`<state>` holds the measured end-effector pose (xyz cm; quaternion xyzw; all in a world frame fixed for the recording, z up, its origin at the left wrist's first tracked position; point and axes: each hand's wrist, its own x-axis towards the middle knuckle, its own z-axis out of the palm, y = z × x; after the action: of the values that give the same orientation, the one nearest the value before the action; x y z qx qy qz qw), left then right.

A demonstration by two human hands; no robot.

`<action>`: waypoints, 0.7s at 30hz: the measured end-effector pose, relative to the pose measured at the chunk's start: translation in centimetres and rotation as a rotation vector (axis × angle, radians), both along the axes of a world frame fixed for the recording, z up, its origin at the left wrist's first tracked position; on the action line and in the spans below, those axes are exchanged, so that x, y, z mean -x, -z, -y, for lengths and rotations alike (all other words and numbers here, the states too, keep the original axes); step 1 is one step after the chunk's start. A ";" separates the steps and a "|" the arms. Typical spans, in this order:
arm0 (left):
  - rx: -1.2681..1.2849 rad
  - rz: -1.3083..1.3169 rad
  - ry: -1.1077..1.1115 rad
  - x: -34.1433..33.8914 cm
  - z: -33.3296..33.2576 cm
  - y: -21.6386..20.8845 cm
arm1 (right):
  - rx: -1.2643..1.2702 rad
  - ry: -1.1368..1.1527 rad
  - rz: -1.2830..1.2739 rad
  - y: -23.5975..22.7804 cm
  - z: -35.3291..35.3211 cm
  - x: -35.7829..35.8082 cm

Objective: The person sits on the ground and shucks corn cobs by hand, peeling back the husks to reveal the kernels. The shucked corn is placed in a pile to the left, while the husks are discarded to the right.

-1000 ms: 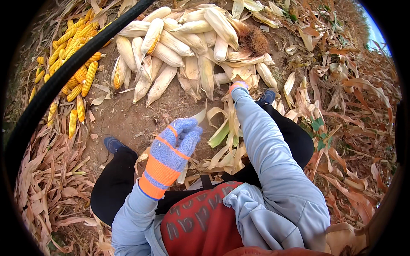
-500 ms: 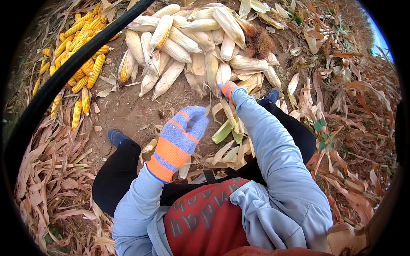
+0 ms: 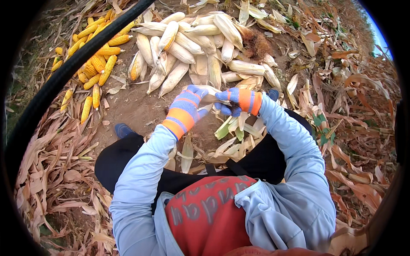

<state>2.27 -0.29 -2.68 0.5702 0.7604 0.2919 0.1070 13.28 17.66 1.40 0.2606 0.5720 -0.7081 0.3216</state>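
Between my two gloved hands is an ear of corn in its pale dry husk (image 3: pixel 208 99), held level over the dirt in front of my lap. My left hand (image 3: pixel 187 107), in a blue and orange glove, is closed around one end. Dark silk shows at the other end, where my right hand (image 3: pixel 240 101) grips it with bent fingers. Just beyond lies a pile of unhusked corn ears (image 3: pixel 198 68), their husks cream and dry, a few split to show yellow kernels.
At the far left sits a heap of bare yellow corn cobs (image 3: pixel 98 64). A dark strap (image 3: pixel 72 70) crosses that side of the view. Loose husks (image 3: pixel 232 147) lie between my legs. Dry leaves and stalks (image 3: pixel 64 179) cover the ground on both sides.
My right hand has come back from the pile with a husked-over ear of corn. The left has moved slightly up and right and closed on its other end.
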 end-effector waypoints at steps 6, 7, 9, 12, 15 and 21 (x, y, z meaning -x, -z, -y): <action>-0.197 0.024 -0.074 0.4 -0.5 -0.2 | 0.052 -0.039 -0.032 -0.5 0.1 1.7; -0.244 0.026 -0.091 0.5 -0.6 -0.1 | 0.106 -0.012 -0.013 -1.0 -0.1 1.9; -0.326 0.043 -0.124 0.4 -1.0 -0.1 | -0.205 -0.269 -0.385 -1.3 -0.1 2.1; -0.375 0.106 -0.139 0.5 -1.7 -0.2 | -0.308 -0.280 -0.489 -2.8 1.2 2.5; -0.331 0.266 -0.113 0.8 -2.0 0.4 | -0.247 -0.234 -0.475 -3.1 1.0 3.0; -0.249 0.669 -0.057 0.7 -1.7 -2.1 | -0.225 -0.227 -0.412 -3.8 0.0 2.6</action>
<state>1.55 1.46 -0.60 0.4302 0.6576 0.5557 0.2714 10.65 17.62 5.20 0.0794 0.7262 -0.6376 0.2446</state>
